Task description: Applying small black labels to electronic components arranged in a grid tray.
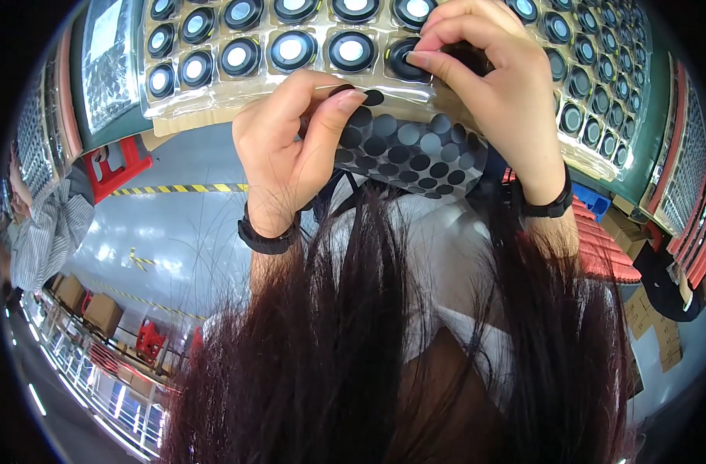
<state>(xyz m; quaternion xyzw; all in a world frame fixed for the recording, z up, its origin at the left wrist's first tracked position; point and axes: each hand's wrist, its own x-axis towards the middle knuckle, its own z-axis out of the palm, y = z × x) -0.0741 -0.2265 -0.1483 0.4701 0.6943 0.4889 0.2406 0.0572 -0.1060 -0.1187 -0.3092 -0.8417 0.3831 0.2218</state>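
Note:
My left hand pinches the upper edge of a sheet of black round stickers, which hangs below the tray edge. One black sticker sticks out at the sheet's top, beside my left thumb. My right hand is closed, with thumb and forefinger together over a small round speaker-like part in the clear plastic tray. Between those fingertips a black round sticker lies over the part's middle, partly hidden by them. Neighbouring parts in the tray have pale, shiny centres and black rims.
Another tray of round parts lies to the right, several with dark grey centres. A clear plastic bag rests on the green tabletop at the left. A red stool stands on the floor, and a person in a striped sleeve is at far left.

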